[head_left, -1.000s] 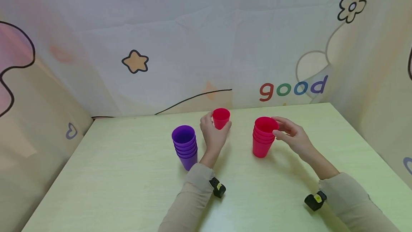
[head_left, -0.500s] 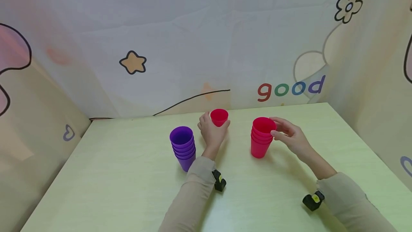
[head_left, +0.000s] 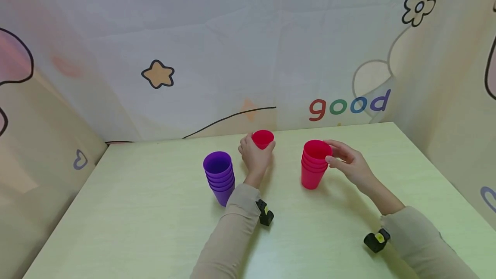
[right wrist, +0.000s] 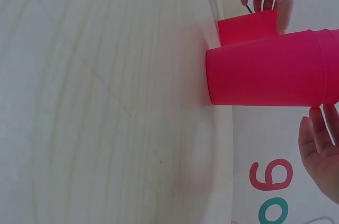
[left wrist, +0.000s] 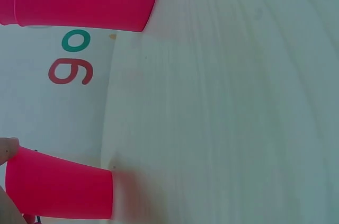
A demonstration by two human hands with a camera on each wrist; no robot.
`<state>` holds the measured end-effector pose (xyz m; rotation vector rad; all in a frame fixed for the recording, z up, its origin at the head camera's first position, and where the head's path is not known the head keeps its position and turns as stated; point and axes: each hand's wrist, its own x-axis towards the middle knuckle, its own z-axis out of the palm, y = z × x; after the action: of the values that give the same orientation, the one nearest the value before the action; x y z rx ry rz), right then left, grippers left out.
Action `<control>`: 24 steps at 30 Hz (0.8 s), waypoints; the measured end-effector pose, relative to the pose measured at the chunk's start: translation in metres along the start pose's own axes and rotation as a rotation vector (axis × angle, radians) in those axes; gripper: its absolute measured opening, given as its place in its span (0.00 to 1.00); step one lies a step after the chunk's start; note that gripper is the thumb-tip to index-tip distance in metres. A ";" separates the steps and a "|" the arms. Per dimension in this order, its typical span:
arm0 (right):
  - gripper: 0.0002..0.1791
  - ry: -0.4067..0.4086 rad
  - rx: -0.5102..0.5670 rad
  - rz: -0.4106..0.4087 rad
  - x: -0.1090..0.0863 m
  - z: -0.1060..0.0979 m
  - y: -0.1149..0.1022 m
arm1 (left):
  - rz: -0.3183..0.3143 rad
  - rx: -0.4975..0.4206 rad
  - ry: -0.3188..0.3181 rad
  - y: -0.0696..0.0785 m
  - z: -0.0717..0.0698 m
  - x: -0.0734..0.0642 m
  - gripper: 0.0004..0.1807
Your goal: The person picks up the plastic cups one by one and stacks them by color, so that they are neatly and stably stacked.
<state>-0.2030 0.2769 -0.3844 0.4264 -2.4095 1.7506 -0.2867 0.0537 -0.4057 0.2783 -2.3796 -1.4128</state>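
In the head view my left hand (head_left: 255,155) holds a single red plastic cup (head_left: 262,138) near the back of the table, thumb on its right side and fingers on its left. This cup (left wrist: 63,184) stands upright with its base close to the tabletop in the left wrist view. My right hand (head_left: 351,165) has its thumb and fingers around the upper right side of a stack of several red cups (head_left: 313,175). In the right wrist view its fingertips (right wrist: 315,112) meet the side of the stack (right wrist: 259,70) near the ridged rims.
A nested stack of several purple cups (head_left: 220,180) stands upright left of my left forearm. The pale wooden table (head_left: 135,218) ends at a printed cloth backdrop (head_left: 217,72), which also rises along both sides.
My left forearm and wrist have shifted slightly forward, and the hand covers more of the single red cup. The right hand and its stack have hardly moved; the head view has drifted slightly.
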 end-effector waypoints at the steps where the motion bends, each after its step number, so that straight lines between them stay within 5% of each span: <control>1: 0.27 0.000 0.000 -0.001 0.000 0.000 0.000 | -0.004 -0.006 -0.001 0.000 0.000 0.000 0.36; 24: 0.28 0.003 -0.011 0.009 0.000 0.001 0.000 | -0.031 -0.124 -0.020 0.011 -0.008 -0.013 0.35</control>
<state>-0.2031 0.2761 -0.3842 0.4120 -2.4214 1.7391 -0.2716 0.0565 -0.3953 0.2702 -2.3007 -1.5773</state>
